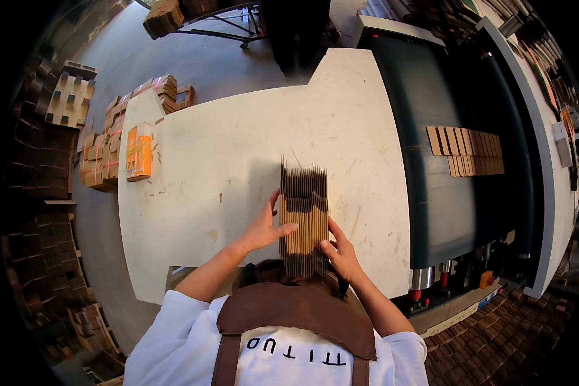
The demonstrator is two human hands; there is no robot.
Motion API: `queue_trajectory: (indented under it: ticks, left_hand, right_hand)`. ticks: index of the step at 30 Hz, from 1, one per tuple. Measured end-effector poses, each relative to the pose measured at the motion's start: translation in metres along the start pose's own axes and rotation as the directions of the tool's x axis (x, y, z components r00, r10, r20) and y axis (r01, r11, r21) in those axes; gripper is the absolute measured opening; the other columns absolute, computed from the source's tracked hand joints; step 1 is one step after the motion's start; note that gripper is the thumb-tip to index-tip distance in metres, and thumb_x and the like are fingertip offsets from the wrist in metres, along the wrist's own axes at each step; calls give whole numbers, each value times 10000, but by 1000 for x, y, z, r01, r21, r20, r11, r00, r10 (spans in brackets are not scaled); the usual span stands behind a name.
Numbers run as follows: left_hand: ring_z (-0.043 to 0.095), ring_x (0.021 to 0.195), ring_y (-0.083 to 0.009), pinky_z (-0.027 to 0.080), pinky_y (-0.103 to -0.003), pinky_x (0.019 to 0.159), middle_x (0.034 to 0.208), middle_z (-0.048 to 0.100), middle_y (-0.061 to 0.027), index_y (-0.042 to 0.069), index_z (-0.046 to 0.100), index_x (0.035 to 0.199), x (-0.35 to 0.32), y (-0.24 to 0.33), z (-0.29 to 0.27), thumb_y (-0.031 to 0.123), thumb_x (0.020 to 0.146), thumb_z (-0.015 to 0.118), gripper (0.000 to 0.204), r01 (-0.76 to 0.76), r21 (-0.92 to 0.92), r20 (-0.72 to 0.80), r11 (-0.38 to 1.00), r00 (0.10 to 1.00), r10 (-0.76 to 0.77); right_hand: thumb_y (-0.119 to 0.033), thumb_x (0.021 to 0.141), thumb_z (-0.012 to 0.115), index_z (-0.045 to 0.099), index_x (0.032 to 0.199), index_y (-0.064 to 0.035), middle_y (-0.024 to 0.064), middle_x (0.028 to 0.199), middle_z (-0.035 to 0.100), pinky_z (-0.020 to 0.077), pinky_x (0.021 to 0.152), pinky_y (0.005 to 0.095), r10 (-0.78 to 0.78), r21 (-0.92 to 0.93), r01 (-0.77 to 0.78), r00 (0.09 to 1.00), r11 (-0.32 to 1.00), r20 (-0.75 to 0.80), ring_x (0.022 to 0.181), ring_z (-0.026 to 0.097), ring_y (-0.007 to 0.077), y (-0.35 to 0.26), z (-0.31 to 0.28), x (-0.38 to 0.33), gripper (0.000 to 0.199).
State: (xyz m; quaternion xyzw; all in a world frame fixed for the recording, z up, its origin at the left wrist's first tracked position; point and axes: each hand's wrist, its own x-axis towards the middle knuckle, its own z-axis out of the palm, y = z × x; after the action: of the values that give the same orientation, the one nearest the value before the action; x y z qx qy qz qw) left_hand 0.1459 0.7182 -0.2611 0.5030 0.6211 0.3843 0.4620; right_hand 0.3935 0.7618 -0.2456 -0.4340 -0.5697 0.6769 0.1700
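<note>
A thick stack of flat brown cardboard pieces stands on edge at the near side of the pale table, close against my brown apron. Their edges face up in close rows, and the far end is notched lower than the rest. My left hand presses the stack's left side, its thumb lying over the top edges. On the right side, my right hand grips the near part with the thumb over the corner. The stack is squeezed between both hands.
The pale table carries an orange-and-white package at its left. On the right, a dark conveyor belt bears overlapping cardboard pieces. Strapped cardboard bundles stand beyond the left edge. Someone's dark-clothed legs show at the far side.
</note>
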Motion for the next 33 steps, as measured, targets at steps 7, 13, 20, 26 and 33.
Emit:
queue_trajectory:
  ticks: [7, 13, 20, 26, 33]
  left_hand:
    - [453, 1258, -280, 410, -372, 997, 1417, 387, -186, 60, 252, 1460, 45, 43, -33, 463, 900, 598, 772, 313, -70, 108, 947, 946, -305]
    - [475, 1219, -193, 378, -330, 1014, 1349, 489, -125, 57, 376, 1415, 29, 20, -47, 395, 981, 481, 560, 263, -147, -6, 953, 964, -267]
    - [541, 1132, -162, 433, -308, 959, 1236, 580, -100, -20, 483, 1318, -10, -33, -85, 357, 1004, 445, 492, 336, -545, -147, 768, 864, -482]
    - [603, 1033, -151, 498, -311, 868, 1147, 625, -101, -35, 533, 1231, -26, -47, -103, 269, 971, 523, 400, 440, -616, -61, 654, 801, -596]
    - [591, 1078, -162, 473, -317, 924, 1186, 612, -87, -14, 509, 1263, -35, -54, -111, 110, 907, 563, 381, 423, -534, 26, 732, 874, -486]
  right_hand:
    - [-384, 890, 593, 231, 1457, 29, 227, 1468, 340, 310, 1090, 428, 23, -44, -22, 1000, 999, 18, 1363, 340, 312, -17, -10, -4, 790]
    - [-400, 886, 589, 241, 1464, -1, 210, 1455, 373, 337, 1068, 436, 52, -56, -51, 999, 997, 16, 1348, 368, 312, -13, -18, -6, 784]
    - [-438, 890, 571, 257, 1471, -17, 185, 1451, 391, 361, 1047, 414, 81, 97, -80, 997, 992, -11, 1329, 395, 284, -15, -26, -11, 783]
    - [-381, 938, 533, 278, 1457, 14, 154, 1430, 415, 317, 1070, 355, 60, 162, -49, 996, 986, -65, 1296, 415, 229, -14, -29, -19, 701]
    - [-400, 949, 503, 332, 1425, 34, 157, 1383, 469, 309, 1068, 341, 52, 125, -39, 994, 991, -101, 1274, 434, 226, -1, -34, -21, 667]
